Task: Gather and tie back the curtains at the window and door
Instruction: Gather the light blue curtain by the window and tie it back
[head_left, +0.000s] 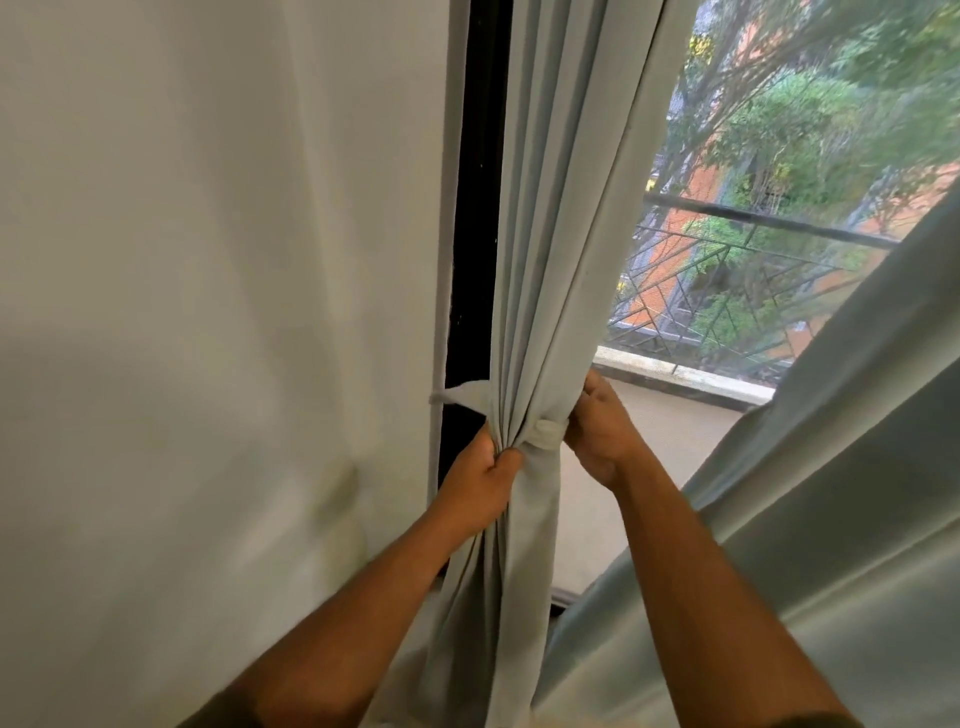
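The main risk is the bundle coming loose. The left hand (483, 470) is gripping the gathered curtain (540, 291) just below the tie (545, 435), and if that grip is eased before the tie is snug, the folds are likely to be sliding out and fanning open again. The right hand (597, 431) is curling around the bundle's right side, fingers going behind the cloth where they are hidden, so I cannot tell whether it is holding the tie's end or only the curtain. Pulling hard to the right may also be straining the tie where it is anchored at the wall (208, 312), at the left of centre; a slip there would be dropping the whole gather.

The curtain is hanging in the middle of the frame, pale grey-green, pleated into narrow vertical folds and pinched to a waist at the tie. The tie is a band of the same cloth, running from the wall edge across the dark frame (475, 208) to a small roll against the bundle. A second curtain (831, 493) is sweeping loose across the lower right, not yet gathered.
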